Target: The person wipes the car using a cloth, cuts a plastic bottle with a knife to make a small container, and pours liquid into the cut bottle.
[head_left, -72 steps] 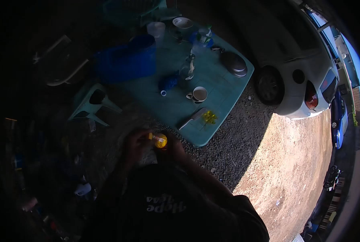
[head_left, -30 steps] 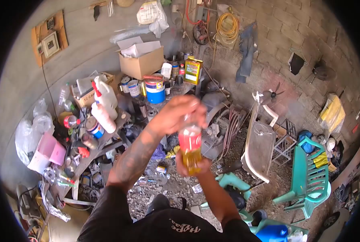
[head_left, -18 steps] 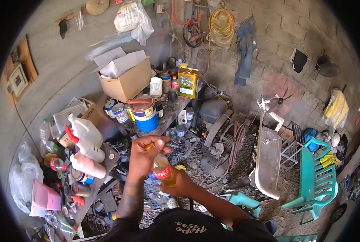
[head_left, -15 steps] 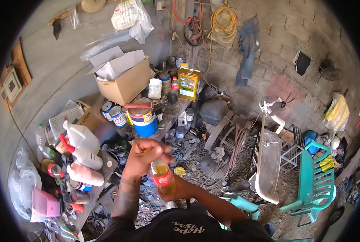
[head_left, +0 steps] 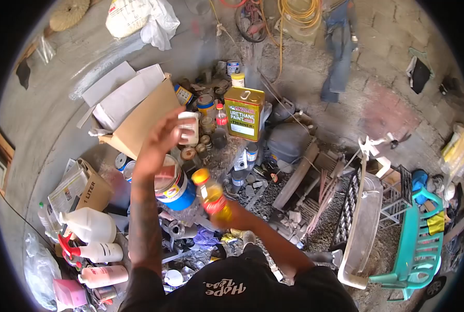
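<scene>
My right hand (head_left: 229,216) is wrapped round a small clear bottle (head_left: 211,200) with a red label, a yellow cap and amber liquid. The bottle is tilted a little, its cap toward the bench. My left hand (head_left: 164,136), blurred, reaches over the bench with fingers apart. It overlaps part of a white plastic jar (head_left: 191,129); whether it touches the jar I cannot tell. Below that hand stands a large blue-and-white paint can (head_left: 177,196), partly hidden by my left forearm. A yellow rectangular thinner can (head_left: 243,114) and a small red-capped bottle (head_left: 221,115) stand farther back.
An open cardboard box (head_left: 146,117) stands at the bench's left. White jugs (head_left: 90,224) and a spray bottle (head_left: 99,252) crowd the lower left. Machinery (head_left: 299,174) and rubble cover the floor ahead. A green plastic chair (head_left: 416,249) is at right.
My left hand has left the bottle top and moved up toward the white jar. The bottle's yellow cap now shows. My view has shifted closer to the bench.
</scene>
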Demonstrator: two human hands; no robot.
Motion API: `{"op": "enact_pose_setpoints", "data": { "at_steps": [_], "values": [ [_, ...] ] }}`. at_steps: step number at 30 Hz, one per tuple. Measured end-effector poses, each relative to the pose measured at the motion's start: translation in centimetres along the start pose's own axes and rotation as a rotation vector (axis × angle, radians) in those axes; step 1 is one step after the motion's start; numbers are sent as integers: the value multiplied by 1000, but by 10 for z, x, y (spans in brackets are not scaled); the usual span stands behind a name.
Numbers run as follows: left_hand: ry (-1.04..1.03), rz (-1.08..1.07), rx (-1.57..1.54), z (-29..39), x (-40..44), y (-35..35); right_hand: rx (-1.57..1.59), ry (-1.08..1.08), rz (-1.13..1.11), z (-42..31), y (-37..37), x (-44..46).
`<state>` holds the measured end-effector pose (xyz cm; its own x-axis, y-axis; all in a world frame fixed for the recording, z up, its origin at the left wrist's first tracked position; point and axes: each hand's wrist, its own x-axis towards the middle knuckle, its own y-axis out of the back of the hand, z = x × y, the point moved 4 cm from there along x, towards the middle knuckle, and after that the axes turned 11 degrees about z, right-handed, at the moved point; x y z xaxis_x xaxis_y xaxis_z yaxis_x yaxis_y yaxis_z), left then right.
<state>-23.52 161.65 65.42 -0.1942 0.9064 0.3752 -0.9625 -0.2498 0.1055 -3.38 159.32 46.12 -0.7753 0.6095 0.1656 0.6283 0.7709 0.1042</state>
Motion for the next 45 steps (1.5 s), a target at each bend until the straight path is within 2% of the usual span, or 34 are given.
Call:
{"op": "enact_pose_setpoints", "data": {
  "at_steps": [1, 2, 3, 4, 5, 6, 7, 9, 12, 16, 19, 23, 25, 29, 30, 32, 34, 35, 37, 39, 40, 41, 42, 43, 44, 45],
  "values": [
    [47, 43, 91, -20, 37, 3, -88, -77, 123, 36, 29, 15],
    [93, 69, 205, -45, 72, 0, -162, 44, 316, 73, 61, 35],
    [84, 77, 339, -80, 106, -3, -182, 53, 462, 91, 92, 49],
    [68, 89, 469, -116, 139, -8, -232, 176, 612, 96, 119, 62],
    [117, 80, 617, -144, 164, -17, -354, 250, 671, 119, 141, 83],
    [-99, 2, 709, -226, 203, -7, -448, 275, 733, 131, 159, 102],
    [-163, -3, 1012, -231, 213, -25, -538, 298, 796, 140, 172, 122],
    [-132, 24, 1051, -270, 232, -40, -557, 317, 769, 160, 189, 163],
    [23, -64, 1129, -313, 247, -50, -492, 199, 811, 196, 192, 204],
    [122, -64, 1163, -330, 261, -50, -460, 186, 922, 213, 179, 229],
    [171, 11, 1167, -319, 266, -35, -495, 97, 975, 218, 174, 239],
    [-79, 212, 1173, -245, 294, -4, -437, 137, 1102, 232, 168, 240],
    [-110, 169, 1225, -198, 312, 12, -458, 148, 1147, 227, 168, 241],
    [-187, 134, 1350, -81, 320, 19, -523, 17, 1005, 227, 175, 239],
    [-166, 104, 1375, -58, 318, 19, -530, 71, 1014, 219, 175, 231],
    [-199, 38, 1405, -14, 309, 18, -551, 139, 1038, 201, 176, 210],
    [-231, -10, 1383, 29, 290, 15, -531, 22, 1206, 187, 176, 178],
    [-247, -69, 1368, 51, 276, 8, -546, 24, 1234, 171, 176, 169],
    [-325, -159, 1331, 88, 235, -11, 31, 240, 1110, 124, 171, 154],
    [-366, -275, 1242, 106, 192, -36, 84, 254, 918, 45, 146, 123],
    [-468, -351, 1200, 111, 167, -51, -5, 251, 773, -24, 126, 101],
    [-581, -446, 1133, 111, 141, -67, -56, 382, 688, -75, 104, 78],
    [-710, -504, 1057, 108, 114, -81, -73, 478, 619, -96, 89, 61],
    [-698, -588, 913, 108, 82, -98, -168, 401, 642, -106, 73, 37],
    [-772, -634, 775, 113, 45, -114, -187, 436, 697, -120, 58, 10],
    [-692, -742, 741, 122, 7, -126, -113, 378, 688, -129, 42, -22]
  ]
}}
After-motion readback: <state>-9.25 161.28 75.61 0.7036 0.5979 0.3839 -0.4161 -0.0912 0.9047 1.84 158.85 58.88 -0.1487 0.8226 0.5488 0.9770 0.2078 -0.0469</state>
